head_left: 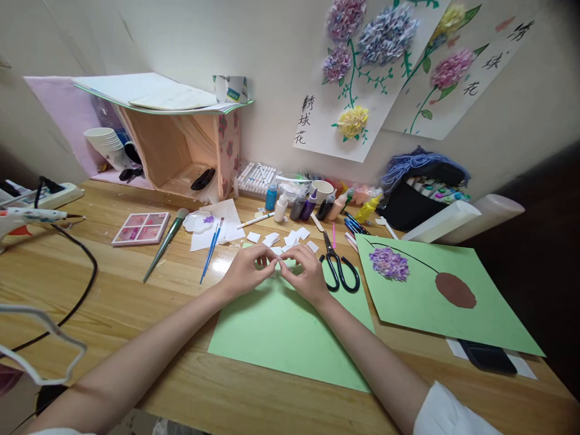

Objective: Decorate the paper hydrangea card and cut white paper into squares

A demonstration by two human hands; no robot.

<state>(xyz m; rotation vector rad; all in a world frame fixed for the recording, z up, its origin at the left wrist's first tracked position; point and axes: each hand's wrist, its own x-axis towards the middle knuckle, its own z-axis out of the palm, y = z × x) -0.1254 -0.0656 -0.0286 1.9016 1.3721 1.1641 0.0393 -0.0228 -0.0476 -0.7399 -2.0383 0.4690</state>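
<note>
My left hand and my right hand meet over the top part of a green sheet. Thumb and forefinger of each are pinched, fingertip to fingertip, on what looks like a small piece of white paper, mostly hidden by the fingers. Just beyond the fingertips lie several cut white paper pieces. Black-handled scissors rest beside my right hand, blades pointing away, partly on the green sheet.
At right lies another green sheet with a purple paper flower and a brown oval. Paint bottles stand at the back. Thin blue brushes, a large brush and a pink palette lie left; a glue gun is farther left.
</note>
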